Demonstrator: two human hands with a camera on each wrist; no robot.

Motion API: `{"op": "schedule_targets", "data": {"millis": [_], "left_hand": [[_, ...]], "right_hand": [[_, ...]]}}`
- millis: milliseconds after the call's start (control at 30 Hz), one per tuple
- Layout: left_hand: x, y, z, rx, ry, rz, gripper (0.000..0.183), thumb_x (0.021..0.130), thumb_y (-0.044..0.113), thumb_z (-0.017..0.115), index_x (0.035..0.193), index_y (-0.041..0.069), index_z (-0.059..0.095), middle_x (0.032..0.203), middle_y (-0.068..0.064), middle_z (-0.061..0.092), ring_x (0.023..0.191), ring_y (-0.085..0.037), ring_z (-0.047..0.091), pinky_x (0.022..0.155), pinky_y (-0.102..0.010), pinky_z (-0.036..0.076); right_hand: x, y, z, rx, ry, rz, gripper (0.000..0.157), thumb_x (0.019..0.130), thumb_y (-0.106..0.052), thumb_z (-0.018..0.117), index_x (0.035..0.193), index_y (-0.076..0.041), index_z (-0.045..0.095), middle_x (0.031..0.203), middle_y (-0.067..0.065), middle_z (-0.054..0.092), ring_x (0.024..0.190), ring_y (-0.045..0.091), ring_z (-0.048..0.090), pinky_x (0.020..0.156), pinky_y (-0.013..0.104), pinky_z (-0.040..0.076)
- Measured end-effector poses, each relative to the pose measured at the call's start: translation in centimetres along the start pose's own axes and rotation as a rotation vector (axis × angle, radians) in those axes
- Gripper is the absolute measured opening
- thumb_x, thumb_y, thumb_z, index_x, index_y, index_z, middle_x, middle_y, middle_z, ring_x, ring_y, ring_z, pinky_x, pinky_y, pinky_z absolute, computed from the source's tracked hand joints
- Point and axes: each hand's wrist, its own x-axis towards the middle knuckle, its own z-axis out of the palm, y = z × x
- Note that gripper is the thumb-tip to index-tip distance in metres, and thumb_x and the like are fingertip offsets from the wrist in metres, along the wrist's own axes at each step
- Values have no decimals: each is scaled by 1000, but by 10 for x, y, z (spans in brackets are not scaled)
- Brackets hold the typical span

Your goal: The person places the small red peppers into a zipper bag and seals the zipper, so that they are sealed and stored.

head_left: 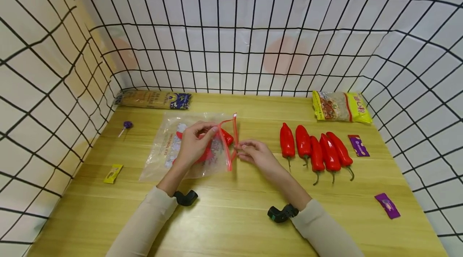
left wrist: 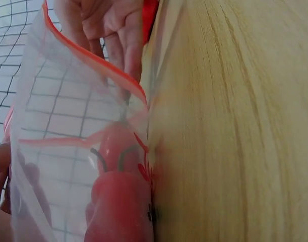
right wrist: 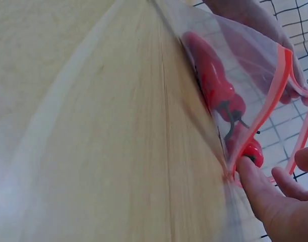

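Observation:
A clear zip bag (head_left: 156, 154) with a red-edged mouth lies on the table with red peppers (left wrist: 118, 206) inside. My left hand (head_left: 195, 142) pinches the upper layer near the mouth between thumb and fingers, lifting it. At the mouth is my right hand (head_left: 258, 156), its thumb (right wrist: 252, 181) at the lower red edge, close to the stem end of a red pepper (right wrist: 252, 150). Its other fingers are spread apart, and no pepper is in its grasp. Whether the thumb touches the pepper or only the bag I cannot tell.
Several loose red peppers (head_left: 287, 140) lie right of my right hand. Noodle packs (head_left: 152, 100) and a yellow food bag (head_left: 341, 107) lie at the back. A lollipop (head_left: 127, 125), a yellow sweet (head_left: 113, 173) and purple sweets (head_left: 387, 205) sit toward the sides. Black wire mesh (head_left: 231, 27) encloses the table.

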Motion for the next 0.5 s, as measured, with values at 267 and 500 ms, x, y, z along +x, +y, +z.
{"op": "schedule_targets", "data": {"millis": [267,500], "left_hand": [[6,-22,4,-24,-21,21,18,91,23,68,105,12,74,101,-6,70,91,-18,61,85,-46,52],[10,-37,6,-37,-16,32,22,89,38,68,102,22,75,99,3,70,92,-14,62,83,-42,53]], "right_hand": [[20,1,6,17,12,-108,35,103,-5,43,136,5,45,141,23,49,133,36,47,109,42,40],[37,6,15,-25,-3,-189,41,101,-7,50,140,2,42,142,19,50,132,32,49,108,44,42]]}}
